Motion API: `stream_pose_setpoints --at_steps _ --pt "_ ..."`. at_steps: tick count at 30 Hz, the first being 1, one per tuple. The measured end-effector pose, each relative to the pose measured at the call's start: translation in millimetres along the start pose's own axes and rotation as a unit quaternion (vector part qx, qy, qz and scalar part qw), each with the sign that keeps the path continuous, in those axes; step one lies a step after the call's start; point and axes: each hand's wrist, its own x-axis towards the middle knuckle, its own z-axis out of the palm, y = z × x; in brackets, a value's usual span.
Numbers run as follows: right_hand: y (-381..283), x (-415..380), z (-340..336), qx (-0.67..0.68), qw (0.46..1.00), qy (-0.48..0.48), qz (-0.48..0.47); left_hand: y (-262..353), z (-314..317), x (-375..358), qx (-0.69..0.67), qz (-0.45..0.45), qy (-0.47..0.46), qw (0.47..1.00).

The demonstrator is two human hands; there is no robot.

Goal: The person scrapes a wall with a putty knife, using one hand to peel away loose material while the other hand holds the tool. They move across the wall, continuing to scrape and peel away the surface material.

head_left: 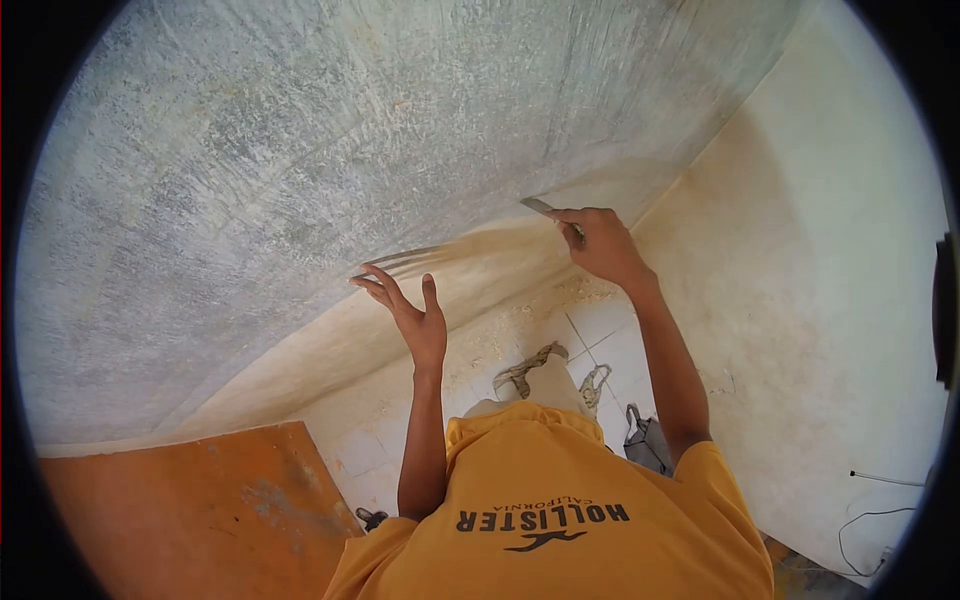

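Observation:
My right hand (598, 245) is closed round the handle of a flat metal scraper (537, 205), whose blade lies at the lower border of the rough grey wall surface (400, 130). Further left, my left hand (405, 307) has its fingers spread, with the fingertips at the wall and nothing held. Between the two hands, the wall shows a smoother cream and brown band (500, 258) below the grey part, with dark shadows beside my left fingers.
An orange board (200, 510) is at the lower left. Crumbs lie on the white tiled floor (600, 320) by my sandalled foot (528, 372). A grey bag-like object (650, 443) sits near my right side. Another wall (800, 300) meets the grey one; cables (885, 512) hang lower right.

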Motion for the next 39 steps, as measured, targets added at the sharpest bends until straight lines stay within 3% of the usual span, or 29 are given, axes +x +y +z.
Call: stream_pose_setpoints --at_steps 2,5,11,14,17,26,32,39 --pt "-9 3 -17 0.02 1.0 0.003 0.007 -4 4 2 -0.008 0.01 0.01 1.0" --pt "7 5 24 0.022 0.997 0.01 -0.07 12 -1 0 0.035 -0.082 -0.021 0.996" --pt "-28 -5 28 -0.013 0.999 0.028 -0.022 15 -17 3 0.039 -0.115 -0.074 0.99" --pt "-20 -6 30 -0.011 0.999 0.018 -0.032 -12 -8 4 0.027 0.036 -0.034 0.998" --pt "-36 -3 12 0.021 1.0 0.0 0.007 13 -10 6 -0.059 -0.048 -0.039 0.996" --pt "-34 1 28 0.02 1.0 -0.012 0.003 -10 -10 0 0.047 0.024 -0.026 0.998" --pt "-42 -11 30 -0.01 1.0 0.019 0.003 11 -17 -5 -0.008 -0.052 -0.046 0.998" --pt "-44 -16 17 -0.005 1.0 0.003 0.009 3 -10 -4 0.006 -0.024 -0.025 0.999"
